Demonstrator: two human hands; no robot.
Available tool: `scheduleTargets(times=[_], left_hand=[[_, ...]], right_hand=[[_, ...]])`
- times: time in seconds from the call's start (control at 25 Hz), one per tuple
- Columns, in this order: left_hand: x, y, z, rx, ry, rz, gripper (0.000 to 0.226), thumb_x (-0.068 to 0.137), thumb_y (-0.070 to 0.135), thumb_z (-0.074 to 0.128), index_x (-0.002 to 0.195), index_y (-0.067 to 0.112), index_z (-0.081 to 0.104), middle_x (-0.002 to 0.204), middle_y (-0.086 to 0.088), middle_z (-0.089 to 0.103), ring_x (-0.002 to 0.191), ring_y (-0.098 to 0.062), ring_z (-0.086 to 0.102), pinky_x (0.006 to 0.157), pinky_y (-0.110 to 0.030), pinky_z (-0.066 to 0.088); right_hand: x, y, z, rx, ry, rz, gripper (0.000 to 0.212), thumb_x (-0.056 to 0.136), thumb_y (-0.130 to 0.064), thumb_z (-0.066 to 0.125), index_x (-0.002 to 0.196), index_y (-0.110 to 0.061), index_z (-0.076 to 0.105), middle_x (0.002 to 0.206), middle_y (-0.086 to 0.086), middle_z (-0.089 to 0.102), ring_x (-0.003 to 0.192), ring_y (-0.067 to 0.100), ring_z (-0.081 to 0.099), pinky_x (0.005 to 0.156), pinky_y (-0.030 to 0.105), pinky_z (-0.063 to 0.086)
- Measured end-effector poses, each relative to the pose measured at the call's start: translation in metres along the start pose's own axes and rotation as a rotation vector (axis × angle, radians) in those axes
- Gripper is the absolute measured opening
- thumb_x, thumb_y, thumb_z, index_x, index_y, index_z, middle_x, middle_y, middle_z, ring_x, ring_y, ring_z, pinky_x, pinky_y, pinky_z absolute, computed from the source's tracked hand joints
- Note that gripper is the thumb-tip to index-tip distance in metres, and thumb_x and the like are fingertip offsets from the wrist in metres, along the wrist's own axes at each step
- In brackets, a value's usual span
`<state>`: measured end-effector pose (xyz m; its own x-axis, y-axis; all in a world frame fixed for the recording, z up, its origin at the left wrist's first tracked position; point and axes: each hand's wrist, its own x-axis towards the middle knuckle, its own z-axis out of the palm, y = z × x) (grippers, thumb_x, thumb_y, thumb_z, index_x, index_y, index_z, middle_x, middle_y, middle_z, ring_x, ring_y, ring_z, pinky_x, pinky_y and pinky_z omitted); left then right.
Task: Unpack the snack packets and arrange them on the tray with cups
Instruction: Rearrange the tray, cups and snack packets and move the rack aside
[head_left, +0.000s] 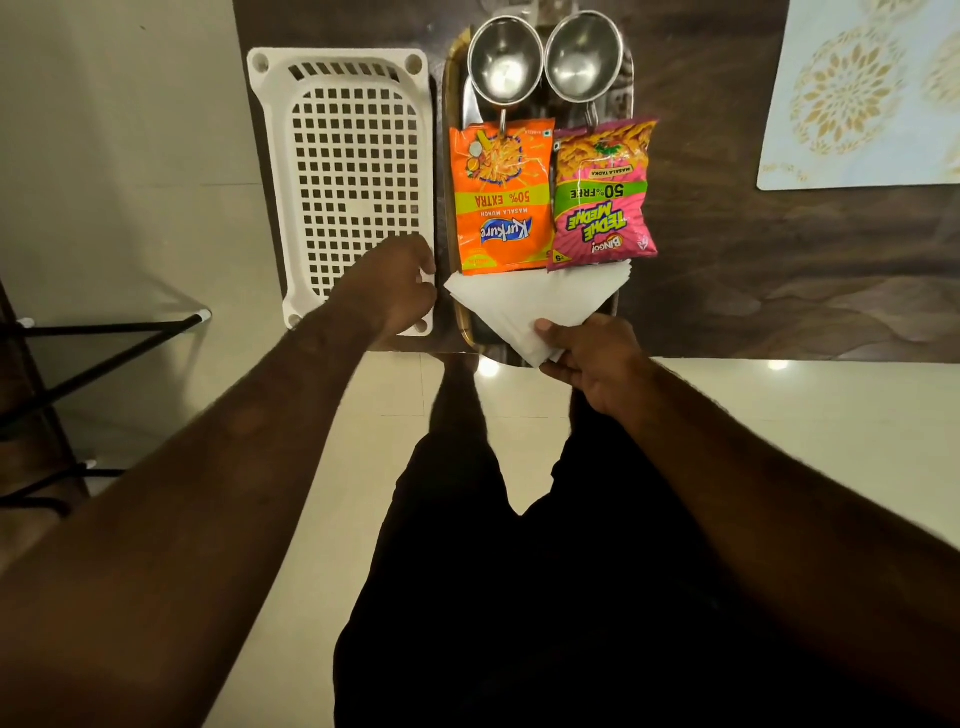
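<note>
My left hand grips the white basket at its near corner. My right hand pinches fanned napkins on the tray, just before the Kurkure packet and Bingo packet.

Tray floor mostly covered by orange packet, pink packet and napkins; only rim strips show. Cup handles run under the packets' top edges. Left hand lies over the white basket near corner, fingertips hidden, so grip or rest can't be told. Right hand: thumb on the napkins, fingers out of sight beneath. Placemat cut by top and right edges. Black rack cut at left. Packets' small print unreadable.
</note>
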<state>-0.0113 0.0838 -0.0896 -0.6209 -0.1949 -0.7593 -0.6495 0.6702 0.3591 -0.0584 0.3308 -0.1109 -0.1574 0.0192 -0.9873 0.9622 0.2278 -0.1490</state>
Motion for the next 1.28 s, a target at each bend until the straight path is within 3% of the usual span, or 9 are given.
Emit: scheduleTargets(times=[0.08, 0.16, 0.36, 0.6, 0.8, 0.88, 1.0, 1.12, 1.28], left_hand=[[0.004, 0.008, 0.000, -0.066, -0.008, -0.043, 0.026, 0.090, 0.013, 0.062, 0.116, 0.013, 0.058, 0.106, -0.002, 0.057, 0.071, -0.007, 0.057, 0.051, -0.022, 0.039], [0.006, 0.015, 0.000, -0.134, -0.038, -0.097, 0.031, 0.091, 0.014, 0.062, 0.121, 0.014, 0.054, 0.106, -0.003, 0.060, 0.077, -0.015, 0.061, 0.050, -0.023, 0.040], [-0.001, 0.024, -0.002, -0.164, -0.020, -0.169, 0.018, 0.090, 0.019, 0.061, 0.107, 0.018, 0.053, 0.093, -0.002, 0.062, 0.073, -0.017, 0.063, 0.053, -0.026, 0.041], [-0.030, 0.040, 0.009, -0.437, -0.166, -0.280, 0.006, 0.093, 0.019, 0.054, 0.089, 0.018, 0.058, 0.079, -0.011, 0.071, 0.053, -0.018, 0.066, 0.043, -0.023, 0.047], [-0.057, 0.044, 0.020, -0.500, -0.228, -0.389, 0.011, 0.094, 0.021, 0.054, 0.094, 0.012, 0.061, 0.082, -0.009, 0.074, 0.061, -0.022, 0.068, 0.054, -0.028, 0.050], [-0.066, 0.037, 0.022, -0.610, -0.109, -0.474, 0.020, 0.089, 0.025, 0.059, 0.099, 0.007, 0.063, 0.084, -0.011, 0.072, 0.064, -0.024, 0.067, 0.057, -0.031, 0.050], [-0.072, 0.011, 0.015, -0.943, 0.306, -0.734, 0.040, 0.087, 0.027, 0.061, 0.123, 0.011, 0.057, 0.107, -0.011, 0.069, 0.083, -0.030, 0.069, 0.069, -0.041, 0.059], [-0.067, -0.027, 0.003, -1.353, 0.298, -1.047, 0.054, 0.088, 0.029, 0.064, 0.137, 0.017, 0.045, 0.127, -0.014, 0.055, 0.109, -0.038, 0.061, 0.091, -0.057, 0.054], [-0.061, -0.046, -0.002, -1.423, 0.151, -0.985, 0.041, 0.089, 0.031, 0.058, 0.126, 0.014, 0.054, 0.118, -0.013, 0.061, 0.101, -0.033, 0.061, 0.076, -0.049, 0.057]], right_hand=[[0.001, -0.003, 0.000, -0.108, 0.011, -0.010, 0.042, 0.088, -0.017, 0.083, 0.126, -0.014, 0.065, 0.126, 0.004, 0.072, 0.111, 0.032, 0.072, 0.065, 0.035, 0.066], [0.000, -0.006, -0.002, -0.286, 0.039, 0.010, 0.046, 0.088, -0.030, 0.083, 0.126, -0.014, 0.062, 0.122, 0.008, 0.075, 0.096, 0.029, 0.079, 0.062, 0.034, 0.066], [-0.010, -0.011, -0.014, -0.743, 0.051, 0.005, 0.045, 0.084, -0.060, 0.074, 0.095, -0.017, 0.066, 0.064, 0.001, 0.078, 0.053, 0.018, 0.077, 0.050, 0.026, 0.059], [-0.020, -0.061, -0.041, -0.891, 0.057, -0.067, 0.024, 0.075, -0.029, 0.062, 0.073, -0.009, 0.074, 0.066, 0.000, 0.079, 0.049, 0.017, 0.075, 0.042, 0.018, 0.047], [-0.034, -0.135, -0.053, -0.918, 0.107, -0.283, 0.017, 0.088, -0.029, 0.064, 0.078, -0.015, 0.065, 0.063, -0.007, 0.077, 0.037, 0.009, 0.065, 0.048, 0.020, 0.046], [-0.043, -0.159, -0.052, -0.914, 0.153, -0.366, 0.018, 0.087, -0.024, 0.063, 0.073, -0.013, 0.066, 0.062, -0.005, 0.077, 0.038, 0.009, 0.066, 0.054, 0.024, 0.051], [-0.055, -0.180, -0.048, -0.892, 0.198, -0.472, 0.019, 0.089, -0.019, 0.059, 0.078, -0.010, 0.072, 0.074, 0.004, 0.080, 0.050, 0.017, 0.071, 0.060, 0.030, 0.057], [-0.070, -0.183, -0.019, -0.842, 0.038, -0.594, 0.016, 0.092, -0.016, 0.061, 0.080, -0.020, 0.071, 0.075, 0.002, 0.076, 0.047, 0.010, 0.070, 0.053, 0.025, 0.057], [-0.086, -0.181, 0.059, -1.053, -0.208, -0.837, 0.019, 0.093, -0.006, 0.061, 0.091, -0.020, 0.074, 0.082, 0.004, 0.077, 0.060, 0.011, 0.073, 0.051, 0.020, 0.055]])
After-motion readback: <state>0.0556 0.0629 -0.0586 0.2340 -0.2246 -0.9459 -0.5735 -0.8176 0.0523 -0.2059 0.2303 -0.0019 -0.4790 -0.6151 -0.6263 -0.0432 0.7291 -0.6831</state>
